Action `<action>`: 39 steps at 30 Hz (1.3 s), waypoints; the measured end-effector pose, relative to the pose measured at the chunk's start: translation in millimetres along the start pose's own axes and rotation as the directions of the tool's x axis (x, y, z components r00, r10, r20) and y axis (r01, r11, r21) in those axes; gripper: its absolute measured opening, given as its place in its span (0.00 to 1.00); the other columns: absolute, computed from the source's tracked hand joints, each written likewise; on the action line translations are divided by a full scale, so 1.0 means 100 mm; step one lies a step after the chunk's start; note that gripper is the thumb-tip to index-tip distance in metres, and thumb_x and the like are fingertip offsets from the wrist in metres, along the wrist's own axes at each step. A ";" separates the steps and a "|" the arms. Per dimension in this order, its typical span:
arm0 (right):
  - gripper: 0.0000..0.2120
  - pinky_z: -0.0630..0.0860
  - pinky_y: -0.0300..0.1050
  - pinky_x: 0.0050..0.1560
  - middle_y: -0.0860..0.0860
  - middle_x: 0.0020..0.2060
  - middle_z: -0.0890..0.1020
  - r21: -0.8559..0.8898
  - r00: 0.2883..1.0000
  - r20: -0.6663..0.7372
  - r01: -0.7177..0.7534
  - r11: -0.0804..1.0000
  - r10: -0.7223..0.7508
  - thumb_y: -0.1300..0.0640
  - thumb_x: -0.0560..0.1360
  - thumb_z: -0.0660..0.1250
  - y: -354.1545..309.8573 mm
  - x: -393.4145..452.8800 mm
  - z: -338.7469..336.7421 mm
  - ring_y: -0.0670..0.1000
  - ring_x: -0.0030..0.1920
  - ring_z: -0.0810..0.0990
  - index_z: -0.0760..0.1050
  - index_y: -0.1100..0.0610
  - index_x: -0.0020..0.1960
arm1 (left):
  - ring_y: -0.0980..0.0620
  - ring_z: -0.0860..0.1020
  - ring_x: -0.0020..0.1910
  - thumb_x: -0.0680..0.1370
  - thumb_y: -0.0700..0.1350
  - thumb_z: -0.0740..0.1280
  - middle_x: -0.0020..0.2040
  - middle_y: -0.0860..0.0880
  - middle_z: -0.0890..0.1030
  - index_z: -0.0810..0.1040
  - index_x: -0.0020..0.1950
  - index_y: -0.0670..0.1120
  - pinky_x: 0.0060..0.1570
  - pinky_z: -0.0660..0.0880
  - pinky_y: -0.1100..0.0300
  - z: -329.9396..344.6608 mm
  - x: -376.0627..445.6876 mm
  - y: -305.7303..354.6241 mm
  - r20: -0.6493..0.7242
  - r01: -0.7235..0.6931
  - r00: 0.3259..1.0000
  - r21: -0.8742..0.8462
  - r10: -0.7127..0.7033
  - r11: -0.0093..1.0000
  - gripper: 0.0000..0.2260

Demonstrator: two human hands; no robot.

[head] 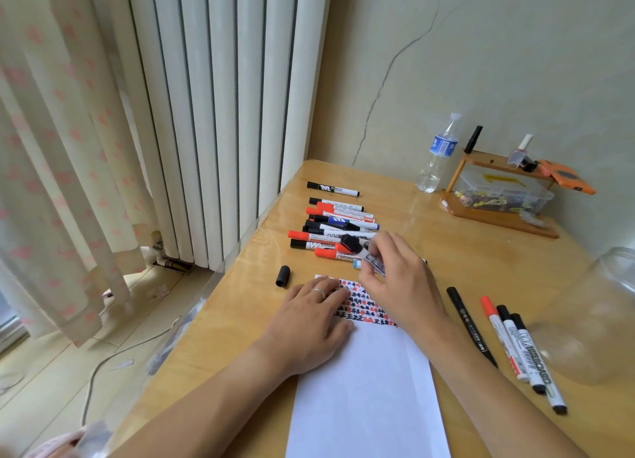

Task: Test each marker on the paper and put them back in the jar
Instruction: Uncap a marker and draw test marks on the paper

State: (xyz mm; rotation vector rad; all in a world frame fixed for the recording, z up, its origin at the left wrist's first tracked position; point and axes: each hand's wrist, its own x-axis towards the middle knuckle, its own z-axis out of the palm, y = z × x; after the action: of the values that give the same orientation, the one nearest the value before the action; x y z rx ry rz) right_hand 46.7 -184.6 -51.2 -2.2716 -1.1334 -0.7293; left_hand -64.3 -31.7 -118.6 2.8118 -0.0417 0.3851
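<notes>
My right hand (400, 278) grips a black-capped marker (360, 251) just above the top edge of the white paper (367, 389), whose far end is covered in red, black and blue marks. My left hand (309, 320) lies flat on the paper's left side, fingers spread, a ring on one finger. A loose black cap (283, 276) lies on the table left of the paper. Several red, black and blue markers (336, 223) lie in a pile beyond the paper. More markers (515, 344) lie to the right. The clear jar (598, 313) lies at the right edge.
A wooden table (481, 261) stands in a corner by a white radiator (220, 113). At the back right stand a water bottle (438, 153) and a small wooden shelf (498, 196) holding a plastic box, with an orange item on top. A curtain hangs at the left.
</notes>
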 end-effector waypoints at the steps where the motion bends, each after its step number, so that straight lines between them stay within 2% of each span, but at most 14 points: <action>1: 0.09 0.72 0.48 0.32 0.48 0.41 0.72 0.020 1.000 0.021 -0.010 1.000 0.010 0.58 0.75 0.68 0.01 -0.10 -0.05 0.54 0.37 0.71 0.67 0.54 0.47 | 0.53 0.58 0.80 0.78 0.66 0.45 0.78 0.54 0.66 0.66 0.78 0.55 0.76 0.53 0.56 -0.01 0.00 0.01 0.003 0.003 1.000 0.000 -0.003 1.000 0.32; 5: 0.05 0.76 0.49 0.34 0.45 0.42 0.73 -0.031 0.994 0.104 -0.015 0.999 0.019 0.52 0.75 0.61 0.08 -0.59 -0.12 0.55 0.40 0.75 0.70 0.51 0.49 | 0.53 0.60 0.78 0.77 0.68 0.47 0.76 0.55 0.67 0.66 0.77 0.56 0.75 0.55 0.56 -0.03 0.01 0.03 0.004 0.018 1.000 0.018 -0.018 1.000 0.33; 8: 0.05 0.76 0.50 0.37 0.45 0.45 0.74 -0.008 0.984 0.171 -0.050 0.999 0.050 0.51 0.76 0.61 0.13 -0.85 -0.11 0.54 0.41 0.76 0.71 0.50 0.51 | 0.53 0.57 0.80 0.76 0.70 0.44 0.79 0.54 0.63 0.63 0.79 0.56 0.76 0.51 0.55 -0.03 -0.01 0.05 0.031 0.015 0.999 0.044 -0.017 0.999 0.35; 12: 0.05 0.73 0.47 0.38 0.43 0.44 0.73 0.035 0.986 0.152 -0.079 0.996 0.073 0.49 0.77 0.61 0.15 -0.92 -0.13 0.50 0.41 0.73 0.70 0.50 0.50 | 0.53 0.54 0.81 0.76 0.72 0.44 0.80 0.54 0.62 0.60 0.80 0.62 0.76 0.50 0.55 -0.06 -0.05 0.09 0.050 0.012 0.999 0.037 -0.014 0.999 0.34; 14: 0.07 0.75 0.51 0.39 0.43 0.44 0.73 0.046 0.984 0.159 -0.083 0.995 0.075 0.47 0.77 0.61 0.14 -0.90 -0.11 0.52 0.42 0.74 0.70 0.50 0.49 | 0.51 0.57 0.80 0.77 0.71 0.45 0.79 0.52 0.64 0.61 0.78 0.64 0.75 0.52 0.54 -0.08 -0.06 0.11 0.049 -0.005 0.999 0.035 0.003 0.999 0.31; 18: 0.08 0.78 0.54 0.40 0.44 0.45 0.76 0.057 0.984 0.169 -0.061 0.996 0.051 0.45 0.79 0.63 0.11 -0.89 -0.07 0.53 0.43 0.78 0.72 0.49 0.51 | 0.50 0.61 0.79 0.80 0.68 0.46 0.78 0.52 0.66 0.64 0.77 0.61 0.74 0.56 0.51 -0.07 -0.06 0.11 0.018 -0.045 0.999 0.035 0.045 0.998 0.29; 22: 0.08 0.79 0.50 0.42 0.46 0.46 0.78 0.029 0.990 0.141 0.005 1.000 -0.009 0.47 0.79 0.64 0.04 -0.90 -0.10 0.53 0.45 0.81 0.78 0.48 0.55 | 0.51 0.65 0.78 0.84 0.65 0.46 0.73 0.54 0.74 0.71 0.74 0.57 0.72 0.61 0.49 -0.01 -0.04 0.08 -0.028 -0.141 0.989 0.026 0.142 0.990 0.26; 27: 0.08 0.73 0.43 0.39 0.48 0.41 0.75 -0.158 0.992 0.061 0.120 0.980 -0.111 0.51 0.79 0.63 0.00 -0.93 -0.09 0.51 0.41 0.78 0.78 0.52 0.47 | 0.50 0.74 0.71 0.83 0.59 0.56 0.66 0.54 0.81 0.81 0.65 0.52 0.70 0.67 0.54 0.02 -0.01 0.06 -0.078 -0.204 0.976 -0.030 0.202 0.978 0.19; 30: 0.09 0.73 0.44 0.37 0.47 0.40 0.75 -0.222 0.988 0.056 0.153 0.963 -0.144 0.50 0.80 0.61 -0.04 -0.93 -0.06 0.50 0.40 0.78 0.78 0.52 0.48 | 0.48 0.76 0.69 0.83 0.57 0.59 0.65 0.51 0.82 0.82 0.60 0.48 0.70 0.71 0.50 0.00 0.01 0.07 -0.069 -0.215 0.975 -0.077 0.210 0.974 0.18; 34: 0.08 0.70 0.42 0.32 0.47 0.37 0.75 -0.197 0.993 0.024 0.117 0.973 -0.115 0.49 0.78 0.64 -0.05 -0.92 -0.09 0.50 0.37 0.76 0.80 0.50 0.50 | 0.45 0.78 0.63 0.83 0.57 0.56 0.58 0.48 0.84 0.80 0.59 0.45 0.64 0.72 0.49 -0.02 0.00 0.09 -0.060 -0.192 0.980 -0.075 0.187 0.979 0.20; 36: 0.09 0.71 0.44 0.30 0.47 0.37 0.74 -0.185 0.992 0.054 0.118 0.976 -0.110 0.47 0.79 0.63 -0.03 -0.93 -0.10 0.51 0.35 0.77 0.80 0.48 0.52 | 0.46 0.76 0.67 0.84 0.58 0.54 0.58 0.49 0.84 0.78 0.61 0.46 0.67 0.71 0.48 -0.01 0.00 0.08 -0.047 -0.188 0.981 -0.065 0.186 0.980 0.21; 39: 0.12 0.71 0.45 0.27 0.47 0.35 0.75 -0.186 0.990 0.087 0.127 0.974 -0.112 0.44 0.80 0.60 -0.02 -0.93 -0.09 0.51 0.32 0.78 0.80 0.46 0.55 | 0.48 0.67 0.77 0.84 0.59 0.51 0.66 0.53 0.81 0.77 0.64 0.50 0.76 0.62 0.45 0.01 0.00 0.05 -0.043 -0.203 0.978 -0.026 0.202 0.979 0.21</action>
State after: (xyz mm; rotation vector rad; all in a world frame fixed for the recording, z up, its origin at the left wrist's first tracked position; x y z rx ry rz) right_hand -5.0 -241.3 -105.0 -2.4241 -1.2947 -0.8373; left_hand -64.7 -37.1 -118.5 2.7769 -0.3244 0.4834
